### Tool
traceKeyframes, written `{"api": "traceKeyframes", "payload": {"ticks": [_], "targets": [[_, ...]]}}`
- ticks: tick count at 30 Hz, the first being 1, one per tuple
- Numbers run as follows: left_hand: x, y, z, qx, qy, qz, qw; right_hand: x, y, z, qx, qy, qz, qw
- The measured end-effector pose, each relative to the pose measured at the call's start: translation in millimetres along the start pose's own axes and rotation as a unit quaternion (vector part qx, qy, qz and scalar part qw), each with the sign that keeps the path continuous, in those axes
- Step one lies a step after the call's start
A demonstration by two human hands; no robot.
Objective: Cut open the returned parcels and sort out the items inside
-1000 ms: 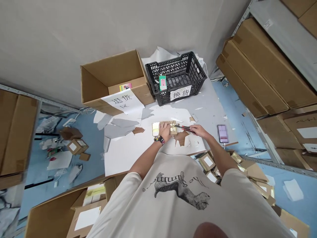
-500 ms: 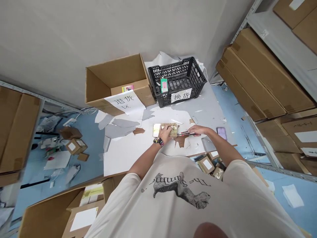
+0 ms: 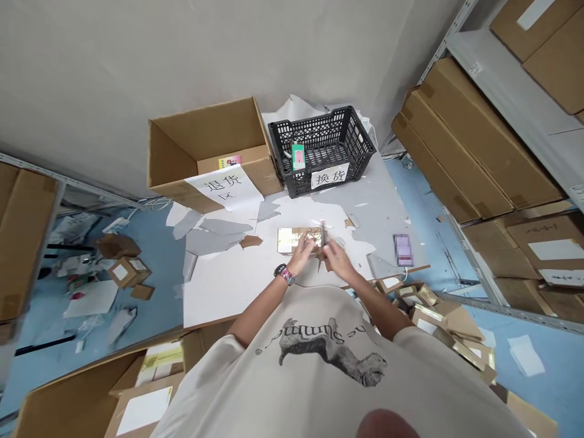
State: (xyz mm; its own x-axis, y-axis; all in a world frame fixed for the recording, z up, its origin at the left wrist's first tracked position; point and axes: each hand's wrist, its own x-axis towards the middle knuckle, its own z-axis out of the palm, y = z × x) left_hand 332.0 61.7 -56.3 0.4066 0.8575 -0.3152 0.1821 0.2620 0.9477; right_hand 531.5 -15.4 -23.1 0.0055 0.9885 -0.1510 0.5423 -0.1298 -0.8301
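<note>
A small taped cardboard package [image 3: 288,241] with a pale label lies on the white table [image 3: 228,280]. My left hand [image 3: 301,254], with a watch at the wrist, is closed on the package's near side. At its right end is my right hand [image 3: 336,257], smeared by motion. A thin blurred tool [image 3: 323,233] stands out beyond the right fingers along that end; what grips it is hard to make out.
An open cardboard box [image 3: 205,137] and a black plastic crate [image 3: 319,143] stand at the table's back. A phone [image 3: 403,250] lies at the right edge. Torn paper patches mark the tabletop. Parcels [image 3: 429,316] are piled below the near right edge.
My right hand has moved left to the package's end, and the tool has turned from lying sideways to pointing away from me. My left hand stays on the package.
</note>
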Motion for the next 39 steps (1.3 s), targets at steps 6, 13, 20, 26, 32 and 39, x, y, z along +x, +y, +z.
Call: {"api": "traceKeyframes", "payload": {"ticks": [6,13,20,26,32,39], "targets": [[1.4,-9.4,-64.2,-0.050,0.337,-0.097,0.935,43.0,-44.5,44.0,-0.123,-0.071,-0.058,0.988],[-34.5,-28.1,-90.3,-0.048,0.214,-0.179,0.959,73.7,-44.7,70.9,-0.309,-0.134,-0.028,0.941],[-102.4,-57.6,-100.5,-0.066,0.214,-0.084,0.971,63.1,-20.9,72.7,-0.305,-0.161,-0.082,0.935],[-85.8,-47.9,-135.0,0.061,0.082,-0.093,0.990,60.7,-14.1,78.7,-0.348,-0.146,-0.104,0.920],[-71.4,-37.6,-172.3,0.104,-0.041,-0.157,0.981,66.3,-14.0,80.4,-0.365,-0.162,-0.103,0.911],[-81.2,-40.1,-185.0,0.103,-0.095,-0.169,0.976,67.6,-9.5,77.5,-0.373,-0.176,-0.108,0.904]]}}
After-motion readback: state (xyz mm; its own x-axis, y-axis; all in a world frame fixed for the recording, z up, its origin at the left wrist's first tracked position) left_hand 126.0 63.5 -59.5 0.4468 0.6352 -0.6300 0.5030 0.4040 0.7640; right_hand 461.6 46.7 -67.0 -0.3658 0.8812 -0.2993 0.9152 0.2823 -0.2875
